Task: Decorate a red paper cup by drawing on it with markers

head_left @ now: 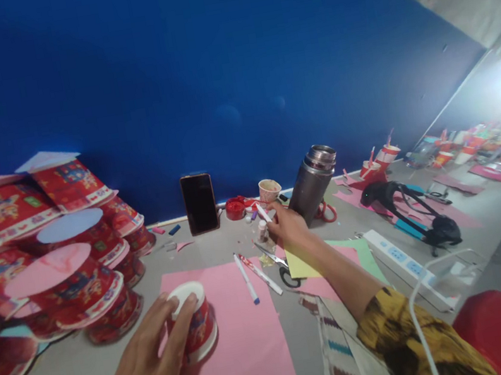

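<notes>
The left hand (140, 359) held a red cup (197, 325) on the pink sheet (256, 366); beyond the sheet's far right corner, the right hand (290, 227) gripped what was probably a white marker (263, 212).

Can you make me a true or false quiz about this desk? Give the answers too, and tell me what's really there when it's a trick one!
1. The left hand holds a red cup. True.
2. Blue paper lies under that cup. False: it is pink paper.
3. The right hand holds the scissors. False: they lie loose, and it seems to hold a slim white thing.
4. The phone stands upright in front of the blue wall. True.
5. The piled cups on the left are green. False: they are mostly red.
6. The dark flask is to the right of the phone. True.
</notes>
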`<move>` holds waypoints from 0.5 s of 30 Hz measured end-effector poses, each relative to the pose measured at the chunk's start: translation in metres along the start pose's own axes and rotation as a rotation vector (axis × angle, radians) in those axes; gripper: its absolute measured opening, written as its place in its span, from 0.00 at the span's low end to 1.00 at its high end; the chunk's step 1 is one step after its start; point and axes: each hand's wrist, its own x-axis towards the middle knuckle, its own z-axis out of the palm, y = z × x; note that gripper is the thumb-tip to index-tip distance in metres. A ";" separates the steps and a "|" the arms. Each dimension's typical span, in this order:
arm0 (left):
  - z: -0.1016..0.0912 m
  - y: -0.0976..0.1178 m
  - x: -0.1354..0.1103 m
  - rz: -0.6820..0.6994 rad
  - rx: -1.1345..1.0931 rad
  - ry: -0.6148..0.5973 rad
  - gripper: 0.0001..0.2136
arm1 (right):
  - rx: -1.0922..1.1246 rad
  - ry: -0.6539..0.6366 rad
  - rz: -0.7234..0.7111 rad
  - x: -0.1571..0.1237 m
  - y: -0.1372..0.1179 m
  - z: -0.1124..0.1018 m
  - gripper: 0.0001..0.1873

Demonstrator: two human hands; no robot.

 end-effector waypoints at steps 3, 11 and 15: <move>-0.003 0.004 0.004 0.016 -0.003 -0.025 0.30 | -0.046 -0.038 -0.011 -0.006 -0.002 -0.005 0.24; -0.009 0.007 0.008 0.016 -0.001 -0.074 0.33 | -0.268 -0.226 -0.119 -0.045 -0.021 -0.063 0.09; -0.009 0.008 0.009 0.019 -0.016 -0.062 0.34 | -0.271 -0.429 -0.285 -0.063 -0.045 -0.065 0.13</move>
